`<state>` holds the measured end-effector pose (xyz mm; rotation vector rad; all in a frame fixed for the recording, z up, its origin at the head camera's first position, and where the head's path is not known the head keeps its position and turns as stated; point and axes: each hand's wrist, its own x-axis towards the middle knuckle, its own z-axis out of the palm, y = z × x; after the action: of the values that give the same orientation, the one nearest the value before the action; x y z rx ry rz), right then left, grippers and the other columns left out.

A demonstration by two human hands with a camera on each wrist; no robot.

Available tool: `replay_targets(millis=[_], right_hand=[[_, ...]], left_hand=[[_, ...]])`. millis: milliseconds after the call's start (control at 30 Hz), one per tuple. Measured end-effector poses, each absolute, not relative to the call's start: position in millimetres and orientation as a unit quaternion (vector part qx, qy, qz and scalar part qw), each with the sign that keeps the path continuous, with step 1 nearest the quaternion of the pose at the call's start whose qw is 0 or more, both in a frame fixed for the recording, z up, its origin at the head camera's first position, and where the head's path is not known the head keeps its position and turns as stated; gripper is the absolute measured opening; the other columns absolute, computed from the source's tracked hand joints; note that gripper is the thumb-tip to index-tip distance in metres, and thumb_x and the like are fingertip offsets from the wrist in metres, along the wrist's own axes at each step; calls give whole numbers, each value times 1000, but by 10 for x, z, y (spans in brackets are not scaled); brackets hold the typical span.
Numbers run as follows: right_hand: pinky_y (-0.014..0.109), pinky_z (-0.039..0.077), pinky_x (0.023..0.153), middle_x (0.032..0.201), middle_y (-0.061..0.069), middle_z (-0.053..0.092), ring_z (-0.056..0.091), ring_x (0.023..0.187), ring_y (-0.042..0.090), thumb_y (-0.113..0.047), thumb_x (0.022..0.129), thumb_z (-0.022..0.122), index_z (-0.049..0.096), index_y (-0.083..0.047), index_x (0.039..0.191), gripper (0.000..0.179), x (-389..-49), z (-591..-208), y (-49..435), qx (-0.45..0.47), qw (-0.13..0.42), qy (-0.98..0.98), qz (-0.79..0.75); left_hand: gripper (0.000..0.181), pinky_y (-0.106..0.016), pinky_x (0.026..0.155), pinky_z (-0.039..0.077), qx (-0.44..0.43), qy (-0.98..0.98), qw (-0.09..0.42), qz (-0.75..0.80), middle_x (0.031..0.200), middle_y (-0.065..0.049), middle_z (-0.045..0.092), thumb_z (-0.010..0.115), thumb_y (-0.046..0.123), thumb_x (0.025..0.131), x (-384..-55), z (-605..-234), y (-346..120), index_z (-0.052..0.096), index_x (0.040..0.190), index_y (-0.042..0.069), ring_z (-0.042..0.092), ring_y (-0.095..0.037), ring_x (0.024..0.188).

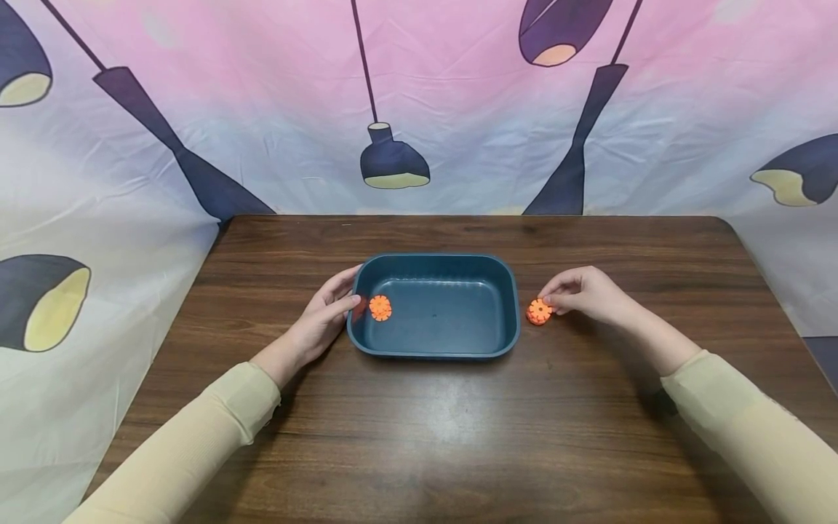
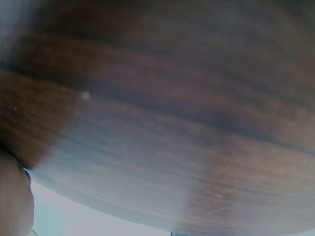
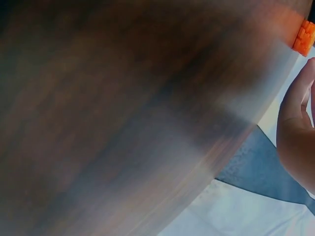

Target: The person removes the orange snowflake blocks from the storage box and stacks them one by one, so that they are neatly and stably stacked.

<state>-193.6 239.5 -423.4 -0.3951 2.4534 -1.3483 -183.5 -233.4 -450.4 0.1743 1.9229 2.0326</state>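
A dark teal rectangular plastic bin sits on the table. My left hand grips its left end, with the thumb over the rim and the fingers along the outside wall. Inside, near that end, lie overlapping orange notched discs. Just right of the bin, a small stack of the same orange notched discs rests on the table. My right hand pinches the top disc at its right edge between thumb and fingers. In the right wrist view, the orange stack shows at the right edge, close to the fingertips.
The brown wood-grain table extends around the bin. Behind it and at the sides hangs a pale cloth printed with dark lamps. Mostly blurred tabletop fills the left wrist view.
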Motion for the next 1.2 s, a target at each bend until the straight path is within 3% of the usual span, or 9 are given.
replay_targets(millis=[300,767,967,1200], right_hand=[[25,63,72,103,21,78,70,75,3,-1,98,72,75,11,111,18,-1951,-4274,2384,-141,165,860,-462],[23,62,73,105,21,78,71,76,4,-3,99,72,76,8,113,19,-1938,-4242,2366,-142,162,872,-439],[20,60,77,106,19,78,73,79,5,-5,100,72,76,6,114,19,-1934,-4182,2339,-136,151,879,-431],[26,63,79,106,18,79,76,85,10,-8,100,73,78,1,115,17,-1979,-3991,2164,-155,129,878,-434]], left_hand=[[58,-19,106,48,59,678,169,713,161,1,46,50,8,110,-1836,-4505,-2340,36,165,15,52,-3,136],[57,-20,104,49,61,672,168,719,152,7,52,49,7,110,-1827,-4495,-2342,36,165,14,54,-4,133],[57,-19,106,48,63,675,170,715,157,3,48,49,8,110,-1827,-4501,-2342,35,165,14,52,-4,135],[58,-19,105,49,58,676,171,714,160,0,46,50,8,110,-1828,-4493,-2329,35,165,14,52,-5,135]])
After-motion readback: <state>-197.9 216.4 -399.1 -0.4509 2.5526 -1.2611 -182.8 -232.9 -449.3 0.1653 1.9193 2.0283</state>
